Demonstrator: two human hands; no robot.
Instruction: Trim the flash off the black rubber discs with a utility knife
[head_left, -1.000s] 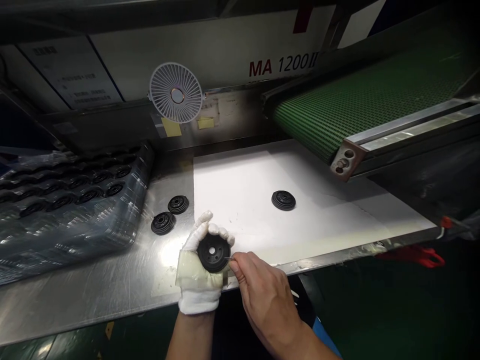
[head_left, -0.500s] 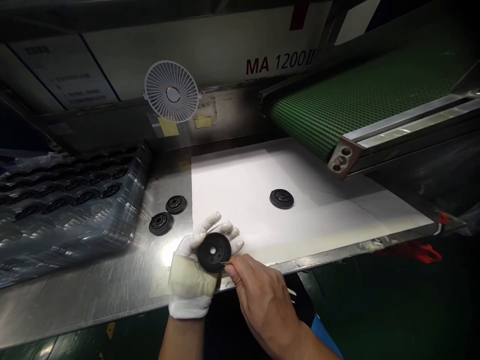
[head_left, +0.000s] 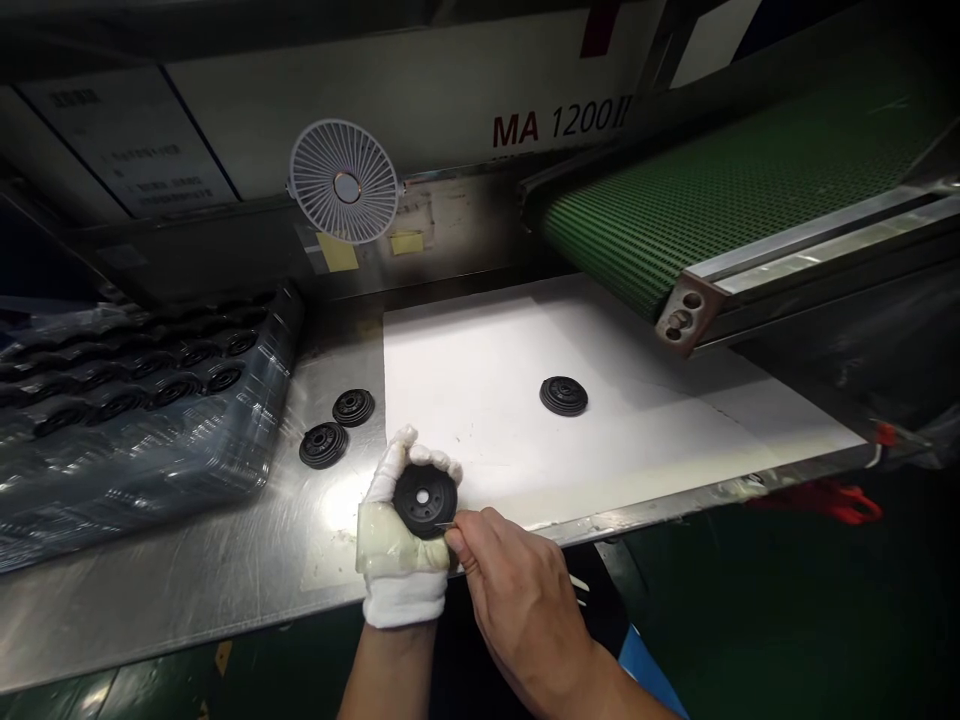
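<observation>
A steel tabletop (head_left: 187, 580) runs below a pale machine panel (head_left: 450, 100) marked MA 1200 II, with a round fan (head_left: 345, 182) in front of the panel and a green conveyor belt (head_left: 652, 230) slanting in from the right. From my head view I see a white sheet (head_left: 465, 370) covering much of the steel.

I have the gloved left hand (head_left: 401, 535) curled around a black disc (head_left: 436, 512), its dished face and centre hole turned towards me, near the tabletop's front edge. The bare right hand (head_left: 525, 585) is closed, thumb to finger, on a thin tool (head_left: 448, 525); its tip lies over the disc's lower right edge. I can't tell whether it actually touches the rubbery-looking rim, or what sort of tool it is.

I judge the step in hand to be work along that edge. The next move, I'd say, calls for a firm left grip and a light, controlled pass of the tip, keeping it clear of the glove.

Two more discs (head_left: 323, 445) sit side by side left of the sheet, a lone disc (head_left: 564, 395) rests on it, and clear trays (head_left: 247, 440) at far left hold rows of others.
</observation>
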